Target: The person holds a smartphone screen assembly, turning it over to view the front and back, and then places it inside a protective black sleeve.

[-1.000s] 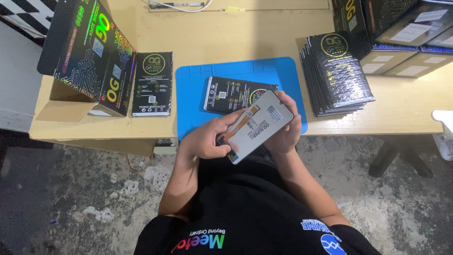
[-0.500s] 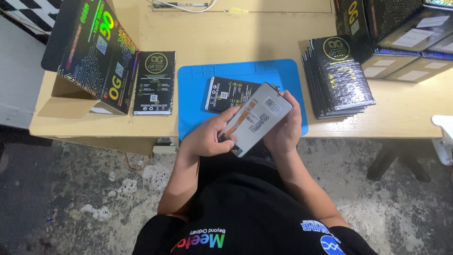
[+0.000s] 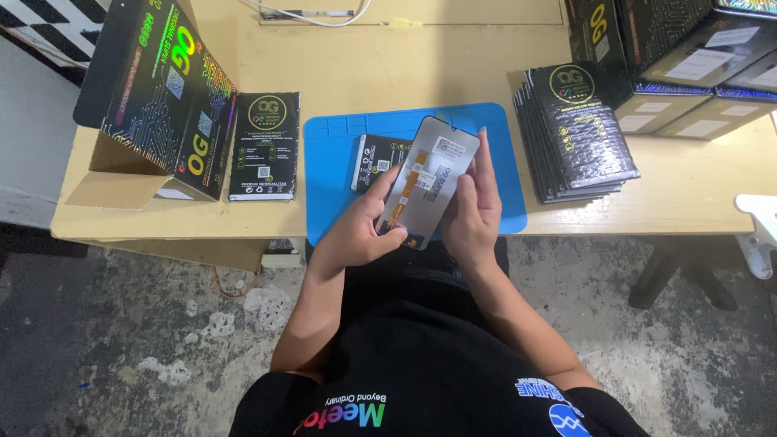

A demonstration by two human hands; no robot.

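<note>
At frame centre, both hands grip a phone screen panel [image 3: 427, 180] above the blue mat [image 3: 332, 186]: left hand [image 3: 363, 226] pinches its lower edge, right hand [image 3: 469, 212] steadies its side, back tilted up for viewing.

Free room: bare tan table [image 3: 405, 73] across the upper centre of the frame, open between the box at left and the stacks at right. Blue mat [image 3: 340, 174] mostly open on its left and far edge; a small black packet [image 3: 374, 158] lies on it left of centre. Left side blocked by the tall open black box [image 3: 154, 97], with a flat black packet [image 3: 263, 146] just beside it. Right side blocked by a stack of black packets [image 3: 579, 133], with black cartons [image 3: 672, 61] in the upper right. Cable [image 3: 312, 14] lies along the top edge. Bare strip of table along the lower right.
</note>
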